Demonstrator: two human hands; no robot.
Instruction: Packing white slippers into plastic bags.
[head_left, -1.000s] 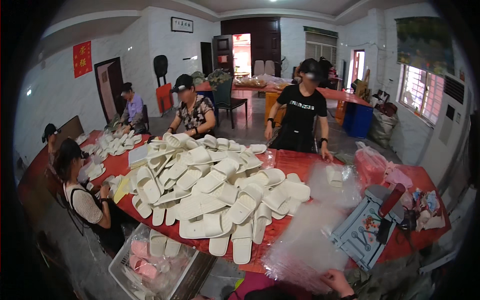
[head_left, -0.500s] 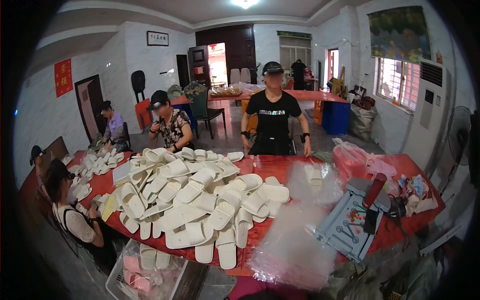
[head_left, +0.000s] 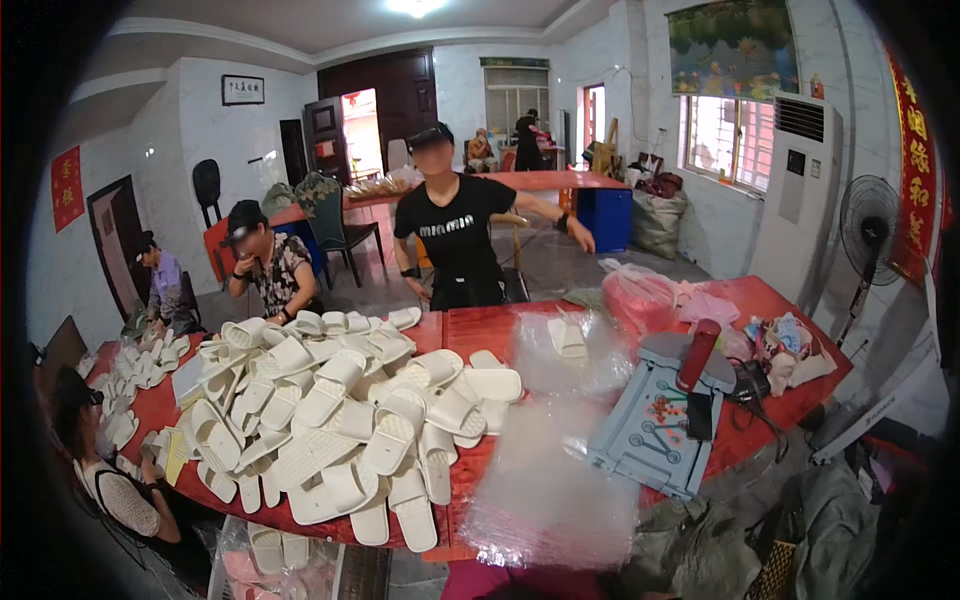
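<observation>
Neither of my hands is in the head view. A bit of magenta cloth [head_left: 530, 580] shows at the lower edge. On the red table [head_left: 480, 330] before me lies a large heap of cream slippers [head_left: 397, 430]. A stack of clear plastic bags [head_left: 555, 490] lies just right of the heap. Farther back, one slipper [head_left: 567, 340] rests on more clear bags [head_left: 535, 375]. To the right stands a grey tool [head_left: 655, 430] with a red cylinder [head_left: 699, 355] and small red-orange pieces on its top.
A person in black [head_left: 455, 235] stands across the table. Other people sit along the left side with more slippers [head_left: 140, 365]. A pink bag [head_left: 640, 298] and loose cloths [head_left: 800, 355] lie at the right. Below the table is a white crate [head_left: 225, 560]; sacks [head_left: 690, 550] lie lower right.
The whole view has swung to the right, so the table's things sit farther left. The standing person has stretched one arm out toward the right. My hands are in neither frame.
</observation>
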